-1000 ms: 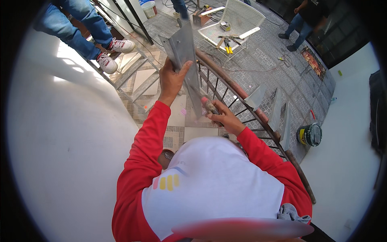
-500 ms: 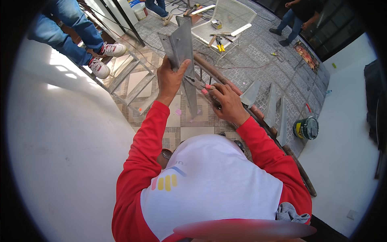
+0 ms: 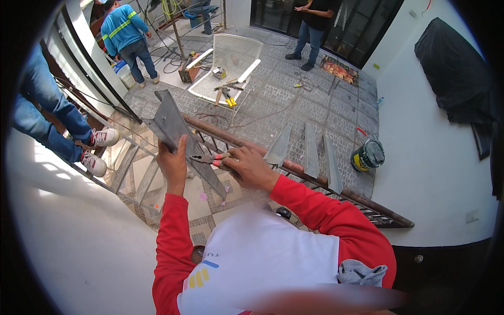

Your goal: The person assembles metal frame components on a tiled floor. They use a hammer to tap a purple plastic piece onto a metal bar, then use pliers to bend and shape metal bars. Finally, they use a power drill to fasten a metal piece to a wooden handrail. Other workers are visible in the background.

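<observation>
A bent strip of grey sheet metal [image 3: 177,126] slants in front of me, its top leaning left. My left hand [image 3: 173,164] is closed round its near side, thumb up along the face. In my right hand [image 3: 249,167] is a pair of pliers [image 3: 219,157] with red-pink grips, fingers wrapped round the handles. The jaws point left at the strip's right edge; whether they bite the metal I cannot tell.
A stair railing [image 3: 236,140] crosses beyond my hands, with several metal strips [image 3: 311,152] leaning on it. A white chair [image 3: 223,58] holds tools. A dark bucket [image 3: 368,155] stands right. A person's legs [image 3: 58,105] are at left; other people stand farther back.
The view has swung, so the chair, railing and bucket sit lower and farther left. The metal strip leans more to the left. Both hands keep their holds.
</observation>
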Action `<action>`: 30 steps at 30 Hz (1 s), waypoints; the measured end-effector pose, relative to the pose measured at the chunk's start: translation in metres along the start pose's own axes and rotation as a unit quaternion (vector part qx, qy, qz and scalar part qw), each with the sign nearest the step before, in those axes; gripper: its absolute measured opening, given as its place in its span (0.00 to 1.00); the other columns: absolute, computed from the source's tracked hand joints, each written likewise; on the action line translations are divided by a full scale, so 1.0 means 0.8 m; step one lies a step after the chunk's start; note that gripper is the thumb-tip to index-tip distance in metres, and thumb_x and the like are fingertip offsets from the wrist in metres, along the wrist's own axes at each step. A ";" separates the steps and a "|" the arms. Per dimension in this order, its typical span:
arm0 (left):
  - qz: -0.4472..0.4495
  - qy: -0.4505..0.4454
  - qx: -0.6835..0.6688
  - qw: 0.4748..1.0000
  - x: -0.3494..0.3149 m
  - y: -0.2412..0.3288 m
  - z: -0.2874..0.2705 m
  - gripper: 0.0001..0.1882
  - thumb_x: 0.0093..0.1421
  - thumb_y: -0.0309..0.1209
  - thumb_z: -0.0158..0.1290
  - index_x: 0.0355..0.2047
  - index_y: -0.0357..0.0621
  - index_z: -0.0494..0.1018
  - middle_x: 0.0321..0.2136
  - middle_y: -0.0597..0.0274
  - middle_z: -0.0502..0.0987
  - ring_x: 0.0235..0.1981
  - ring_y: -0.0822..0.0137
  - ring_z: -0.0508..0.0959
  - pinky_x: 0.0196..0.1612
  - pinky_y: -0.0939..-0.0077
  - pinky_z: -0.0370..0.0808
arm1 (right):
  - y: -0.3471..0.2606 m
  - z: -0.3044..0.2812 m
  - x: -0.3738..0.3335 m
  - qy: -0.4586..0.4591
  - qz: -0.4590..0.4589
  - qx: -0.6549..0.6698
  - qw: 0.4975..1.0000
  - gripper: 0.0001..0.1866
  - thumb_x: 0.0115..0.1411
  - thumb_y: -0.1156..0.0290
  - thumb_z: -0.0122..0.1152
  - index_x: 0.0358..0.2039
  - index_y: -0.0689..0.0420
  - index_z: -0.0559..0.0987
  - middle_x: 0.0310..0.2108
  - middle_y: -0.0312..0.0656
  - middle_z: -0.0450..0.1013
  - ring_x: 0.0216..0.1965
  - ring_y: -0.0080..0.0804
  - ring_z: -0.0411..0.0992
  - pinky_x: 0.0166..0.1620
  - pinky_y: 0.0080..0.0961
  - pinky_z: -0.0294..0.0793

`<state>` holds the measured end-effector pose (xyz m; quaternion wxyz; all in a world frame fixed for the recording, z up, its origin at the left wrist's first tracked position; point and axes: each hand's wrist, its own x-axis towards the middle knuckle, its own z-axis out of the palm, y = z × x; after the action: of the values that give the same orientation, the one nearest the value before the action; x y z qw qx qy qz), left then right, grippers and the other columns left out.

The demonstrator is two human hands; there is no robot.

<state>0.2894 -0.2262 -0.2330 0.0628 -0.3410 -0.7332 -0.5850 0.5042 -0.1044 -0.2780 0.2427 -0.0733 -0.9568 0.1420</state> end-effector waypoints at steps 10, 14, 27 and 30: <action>0.024 -0.011 -0.008 1.000 -0.001 -0.005 -0.003 0.24 0.60 0.39 0.66 0.49 0.34 0.73 0.37 0.44 0.84 0.39 0.49 0.85 0.41 0.65 0.78 | 0.023 -0.017 0.008 -0.092 0.052 0.094 0.990 0.19 0.53 0.64 0.72 0.43 0.57 0.78 0.51 0.49 0.70 0.47 0.50 0.75 0.47 0.42 0.77; 0.029 -0.008 -0.007 1.000 0.000 -0.004 -0.002 0.24 0.60 0.39 0.66 0.48 0.34 0.73 0.36 0.44 0.84 0.38 0.49 0.86 0.40 0.64 0.79 | 0.018 -0.004 0.005 -0.081 0.021 0.176 0.981 0.24 0.49 0.60 0.74 0.46 0.56 0.82 0.56 0.52 0.67 0.57 0.51 0.69 0.57 0.43 0.72; 0.039 0.006 0.016 0.999 0.000 -0.004 -0.002 0.24 0.60 0.39 0.66 0.47 0.34 0.73 0.35 0.44 0.84 0.38 0.48 0.85 0.40 0.63 0.78 | -0.011 -0.016 0.015 -0.035 -0.002 0.074 0.997 0.13 0.51 0.66 0.71 0.37 0.56 0.81 0.47 0.47 0.77 0.53 0.48 0.72 0.53 0.43 0.72; 0.037 0.009 0.018 0.999 -0.001 -0.006 -0.003 0.25 0.60 0.40 0.66 0.48 0.34 0.73 0.35 0.44 0.83 0.38 0.48 0.85 0.40 0.63 0.79 | -0.022 -0.022 0.016 -0.052 0.025 -0.002 0.998 0.12 0.56 0.65 0.67 0.38 0.56 0.81 0.42 0.48 0.76 0.48 0.47 0.74 0.47 0.43 0.74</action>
<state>0.2868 -0.2292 -0.2364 0.0974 -0.3617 -0.7296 -0.5721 0.5005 -0.1144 -0.2520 0.1886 -0.0904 -0.9664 0.1494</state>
